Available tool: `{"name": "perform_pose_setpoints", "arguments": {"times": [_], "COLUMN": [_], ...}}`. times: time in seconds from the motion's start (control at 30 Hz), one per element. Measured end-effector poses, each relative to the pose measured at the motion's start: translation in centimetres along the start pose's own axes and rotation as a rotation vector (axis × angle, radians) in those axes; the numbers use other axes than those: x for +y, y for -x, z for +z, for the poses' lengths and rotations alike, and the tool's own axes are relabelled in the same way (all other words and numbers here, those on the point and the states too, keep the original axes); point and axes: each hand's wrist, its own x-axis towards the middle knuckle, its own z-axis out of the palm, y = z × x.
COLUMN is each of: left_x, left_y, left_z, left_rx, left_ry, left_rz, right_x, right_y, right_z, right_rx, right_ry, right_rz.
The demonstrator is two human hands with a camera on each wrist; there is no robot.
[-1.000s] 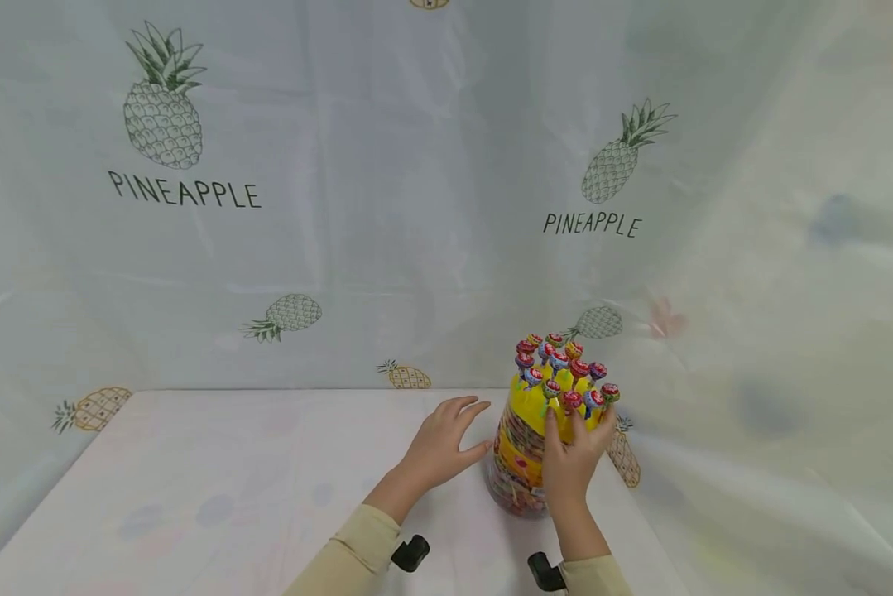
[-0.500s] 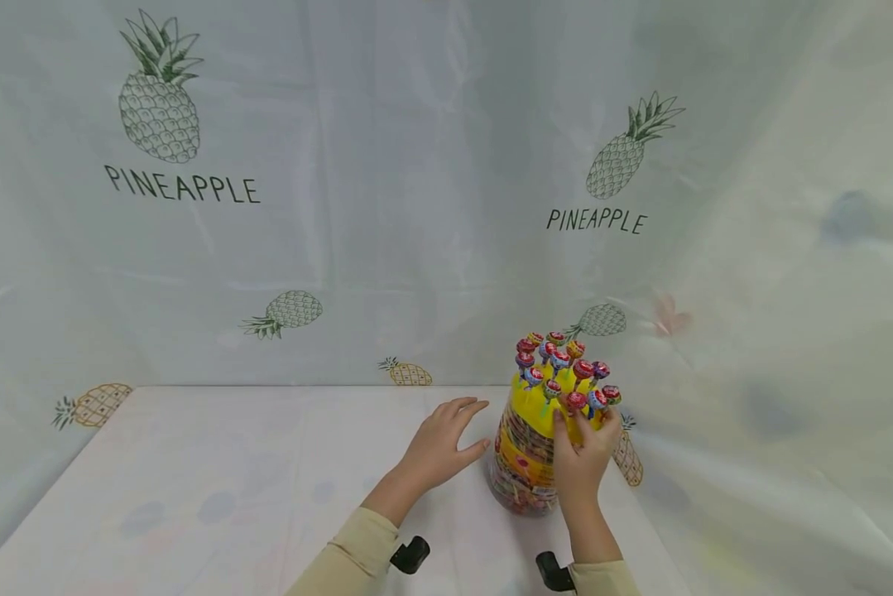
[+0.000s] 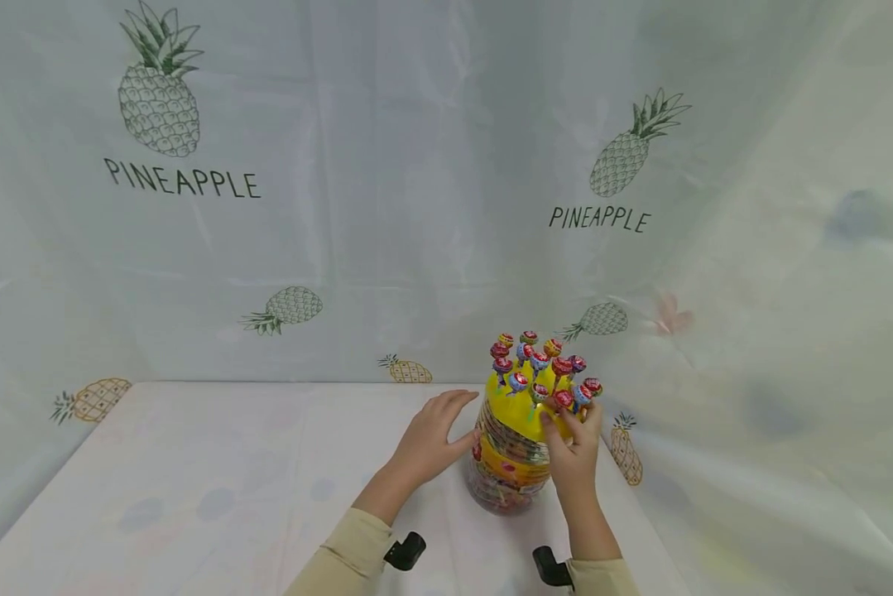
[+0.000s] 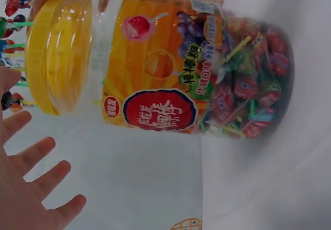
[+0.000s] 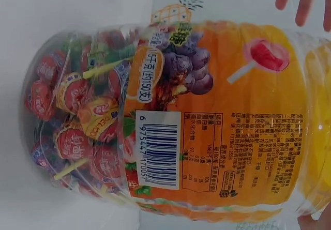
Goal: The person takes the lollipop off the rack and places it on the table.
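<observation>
In the head view a clear plastic lollipop jar [image 3: 511, 472] stands upright, with a yellow lid [image 3: 516, 410] and wrapped lollipops [image 3: 540, 361] sticking up from its top. My right hand [image 3: 576, 459] grips the lid's near right edge, thumb and fingers bent over it. At the jar's left side is my left hand [image 3: 424, 443], fingers spread and thumb tip right at the jar wall. The left wrist view shows the jar's orange label [image 4: 160, 64] and the spread left fingers [image 4: 39, 175]. More lollipops fill the jar's lower part. In the right wrist view the barcode [image 5: 159, 150] faces the camera.
A white cloth-covered table [image 3: 215, 472] lies under the jar. Behind it hangs a pale curtain [image 3: 416, 182] printed with pineapples, and it continues down the right side close to the jar. Black wrist cameras [image 3: 405, 550] sit at both cuffs.
The jar and its lollipops have shifted left, toward my left hand. My right hand first went slightly right, then back left with the lid; the left hand has barely moved.
</observation>
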Motion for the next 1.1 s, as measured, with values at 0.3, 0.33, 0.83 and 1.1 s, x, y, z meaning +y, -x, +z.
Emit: {"name": "perform_pose_setpoints", "arguments": {"times": [0.3,0.33,0.83,1.1], "left_x": [-0.6,-0.6,1.3,2.5], "left_y": [0.0,0.0,-2.9,-4.4], "left_z": [-2.0,-2.2,-3.6,-3.6], "left_rx": [0.058,0.063,0.111,0.073], "left_ry": [0.066,0.078,0.725,0.709], "left_rz": [-0.031,-0.036,-0.090,-0.090], "right_x": [3.7,3.8,3.8,3.7], "right_y": [0.1,0.1,0.8,1.0], "right_z": [0.7,0.7,1.4,1.3], "right_rx": [-0.105,-0.113,-0.098,-0.059], "right_ry": [-0.234,-0.256,-0.409,-0.403], "right_rz": [0.000,0.009,0.200,0.284]}}
